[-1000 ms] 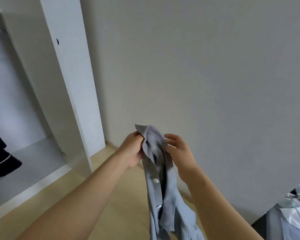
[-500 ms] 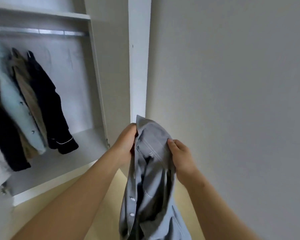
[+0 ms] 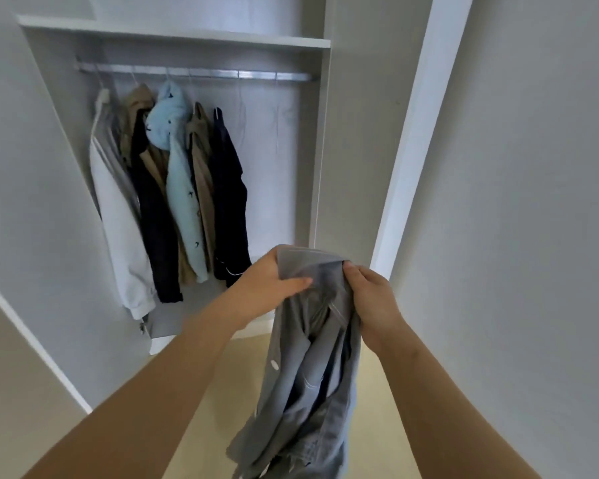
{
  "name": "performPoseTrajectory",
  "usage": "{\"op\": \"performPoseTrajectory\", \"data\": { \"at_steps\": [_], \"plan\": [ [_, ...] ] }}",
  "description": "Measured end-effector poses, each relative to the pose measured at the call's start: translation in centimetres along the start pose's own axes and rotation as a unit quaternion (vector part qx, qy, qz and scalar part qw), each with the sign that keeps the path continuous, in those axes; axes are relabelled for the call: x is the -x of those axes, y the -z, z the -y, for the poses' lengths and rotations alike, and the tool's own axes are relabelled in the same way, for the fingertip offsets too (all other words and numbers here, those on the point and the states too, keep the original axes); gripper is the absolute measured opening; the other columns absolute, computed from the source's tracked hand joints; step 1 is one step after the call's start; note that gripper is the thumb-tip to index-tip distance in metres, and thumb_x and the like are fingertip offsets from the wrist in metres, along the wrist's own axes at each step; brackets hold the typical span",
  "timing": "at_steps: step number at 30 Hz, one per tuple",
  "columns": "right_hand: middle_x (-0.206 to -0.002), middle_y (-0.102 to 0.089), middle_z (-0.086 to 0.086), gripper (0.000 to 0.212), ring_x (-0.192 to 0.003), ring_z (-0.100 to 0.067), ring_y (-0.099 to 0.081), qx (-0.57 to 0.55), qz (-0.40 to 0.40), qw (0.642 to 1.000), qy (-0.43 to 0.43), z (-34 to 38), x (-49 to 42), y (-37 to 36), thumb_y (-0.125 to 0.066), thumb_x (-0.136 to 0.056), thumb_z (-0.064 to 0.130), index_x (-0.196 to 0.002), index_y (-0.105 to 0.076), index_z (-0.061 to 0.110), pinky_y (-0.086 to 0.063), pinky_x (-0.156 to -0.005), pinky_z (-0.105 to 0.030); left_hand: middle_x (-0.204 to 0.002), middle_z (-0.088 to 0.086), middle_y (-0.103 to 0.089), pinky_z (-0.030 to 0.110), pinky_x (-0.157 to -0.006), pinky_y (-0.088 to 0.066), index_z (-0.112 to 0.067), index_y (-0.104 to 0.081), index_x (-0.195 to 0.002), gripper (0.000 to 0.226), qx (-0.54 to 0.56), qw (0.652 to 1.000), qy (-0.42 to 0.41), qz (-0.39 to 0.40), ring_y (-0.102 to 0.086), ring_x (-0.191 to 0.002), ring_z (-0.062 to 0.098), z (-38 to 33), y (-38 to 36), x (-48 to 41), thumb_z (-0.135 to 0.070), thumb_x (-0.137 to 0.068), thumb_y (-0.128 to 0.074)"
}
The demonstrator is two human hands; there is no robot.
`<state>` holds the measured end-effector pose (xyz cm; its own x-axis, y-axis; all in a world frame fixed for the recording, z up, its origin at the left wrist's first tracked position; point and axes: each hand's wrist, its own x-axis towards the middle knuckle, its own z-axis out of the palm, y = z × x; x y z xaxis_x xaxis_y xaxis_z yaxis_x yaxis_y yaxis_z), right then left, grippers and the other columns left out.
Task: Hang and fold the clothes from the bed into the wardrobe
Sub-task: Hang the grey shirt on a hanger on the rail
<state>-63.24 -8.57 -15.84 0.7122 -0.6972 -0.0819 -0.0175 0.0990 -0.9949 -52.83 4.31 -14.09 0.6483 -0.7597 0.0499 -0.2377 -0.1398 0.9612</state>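
Change: the view swings left across one second, from bare wall to the open wardrobe (image 3: 173,32), which now fills the far left and centre. The grey shirt (image 3: 312,368) comes along, held near centre and short of the wardrobe, over the pale floor (image 3: 222,392). The hands move a little apart, and the collar goes from bunched to stretched between them.

Grip: the left hand (image 3: 274,285) pinches the collar's left end, thumb on the near side and fingers behind. The right hand (image 3: 370,295) has fingers curled round the right end. Both are closed on cloth.

Meaning, as a judgement: the carry from the bed looks done, and the hanging step is next. The shirt is not on a hanger yet. Two thin hangers (image 3: 242,108) appear to hang bare at the right end of the rail (image 3: 194,72), though they are faint.

Materials: the shirt is soft woven cloth, limp and deeply creased, with pale stitching and a white button; its body droops in folds. The rail is dull metal. On it hang a white jacket (image 3: 118,216), tan and dark pieces, a fluffy light-blue top (image 3: 180,188) and a navy garment (image 3: 229,188), crowded together at the left. The wardrobe panels are smooth, matte and off-white.
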Motion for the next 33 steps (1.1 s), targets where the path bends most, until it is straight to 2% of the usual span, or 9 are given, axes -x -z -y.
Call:
{"op": "performPoseTrajectory", "data": {
  "at_steps": [3, 5, 8, 12, 15, 20, 22, 25, 33],
  "plan": [
    [-0.083, -0.061, -0.015, 0.029, -0.078, -0.022, -0.056, 0.013, 0.043, 0.999, 0.001, 0.2, -2.9, -1.8, -0.052, -0.094, 0.025, -0.089, -0.062, -0.002, -0.048, -0.077, -0.035, -0.094, 0.0, -0.068, 0.019, -0.065, -0.053, -0.012, -0.061, -0.111, 0.024, 0.094, 0.987, 0.048, -0.123, -0.067, -0.082, 0.011, 0.3, 1.9, -2.3, -0.01, -0.087, -0.062],
    [-0.084, -0.061, -0.008, 0.015, -0.078, -0.02, -0.055, 0.012, 0.059, 0.998, -0.001, 0.4, -5.3, -2.1, -0.059, -0.09, 0.022, -0.082, -0.059, 0.009, -0.047, -0.074, -0.032, -0.091, 0.002, -0.068, 0.018, -0.057, -0.053, -0.015, -0.062, -0.107, 0.025, 0.162, 0.979, 0.072, -0.097, -0.068, -0.073, 0.009, 0.3, 3.2, -3.8, -0.012, -0.083, -0.066],
    [-0.085, -0.061, -0.002, 0.012, -0.072, -0.015, -0.057, 0.004, 0.068, 0.998, -0.013, 1.1, -9.3, -1.9, -0.065, -0.086, 0.021, -0.081, -0.054, 0.019, -0.048, -0.061, -0.024, -0.105, 0.001, -0.067, 0.023, -0.069, -0.056, -0.033, -0.059, -0.11, 0.037, 0.194, 0.977, 0.08, -0.019, -0.068, -0.089, 0.014, -0.2, 4.9, -6.5, -0.02, -0.077, -0.068],
    [-0.08, -0.059, -0.005, 0.019, -0.069, -0.015, -0.055, 0.003, 0.083, 0.997, -0.003, 2.3, -14.5, -2.0, -0.065, -0.086, 0.022, -0.074, -0.051, 0.019, -0.045, -0.059, -0.025, -0.132, -0.015, -0.046, 0.018, -0.094, -0.045, -0.057, -0.041, -0.119, 0.058, -0.01, 0.999, -0.019, -0.033, -0.051, -0.117, 0.007, -1.3, 6.6, -11.3, -0.012, -0.088, -0.061],
    [-0.083, -0.062, -0.003, 0.015, -0.07, -0.013, -0.057, 0.007, 0.087, 0.996, 0.011, 3.2, -18.0, -2.4, -0.065, -0.086, 0.021, -0.074, -0.056, 0.018, -0.047, -0.057, -0.022, -0.135, -0.012, -0.045, 0.025, -0.103, -0.04, -0.059, -0.049, -0.111, 0.05, -0.118, 0.991, -0.049, -0.033, -0.044, -0.124, 0.008, -1.8, 7.3, -14.3, -0.012, -0.092, -0.055],
    [-0.083, -0.065, -0.007, 0.013, -0.068, -0.015, -0.059, 0.005, 0.116, 0.993, 0.02, 3.9, -22.2, -4.3, -0.063, -0.086, 0.014, -0.075, -0.061, 0.018, -0.051, -0.059, -0.025, -0.123, -0.026, -0.04, 0.011, -0.092, -0.037, -0.069, -0.041, -0.106, 0.043, -0.194, 0.98, -0.046, 0.025, -0.04, -0.115, -0.007, -1.3, 8.3, -16.6, -0.049, -0.075, -0.064],
    [-0.078, -0.065, -0.003, 0.014, -0.063, -0.01, -0.059, 0.015, 0.131, 0.991, 0.02, 3.8, -23.3, -5.4, -0.063, -0.086, 0.013, -0.073, -0.061, 0.019, -0.05, -0.054, -0.021, -0.119, -0.02, -0.04, 0.011, -0.092, -0.035, -0.055, -0.048, -0.103, 0.036, -0.313, 0.948, -0.045, 0.028, -0.04, -0.11, -0.005, -0.3, 9.0, -17.5, -0.045, -0.075, -0.069],
    [-0.072, -0.064, 0.001, 0.015, -0.062, -0.007, -0.058, 0.029, 0.166, 0.985, 0.03, 3.4, -24.4, -7.4, -0.065, -0.086, 0.016, -0.071, -0.062, 0.019, -0.05, -0.057, -0.019, -0.104, -0.009, -0.045, 0.025, -0.095, -0.039, -0.031, -0.057, -0.084, 0.009, -0.408, 0.908, -0.044, -0.083, -0.046, -0.099, 0.006, 0.5, 10.2, -18.7, -0.036, -0.084, -0.065],
    [-0.077, -0.062, 0.012, 0.013, -0.074, -0.005, -0.057, 0.153, 0.254, 0.951, 0.085, 1.7, -28.3, -12.0, -0.073, -0.079, 0.018, -0.081, -0.064, 0.027, -0.045, -0.064, -0.012, -0.105, -0.004, -0.045, -0.003, -0.078, -0.025, -0.011, -0.062, -0.075, 0.013, -0.39, 0.874, -0.165, -0.24, -0.046, -0.093, 0.005, 0.0, 15.0, -22.5, -0.019, -0.085, -0.065]
  ]
}}
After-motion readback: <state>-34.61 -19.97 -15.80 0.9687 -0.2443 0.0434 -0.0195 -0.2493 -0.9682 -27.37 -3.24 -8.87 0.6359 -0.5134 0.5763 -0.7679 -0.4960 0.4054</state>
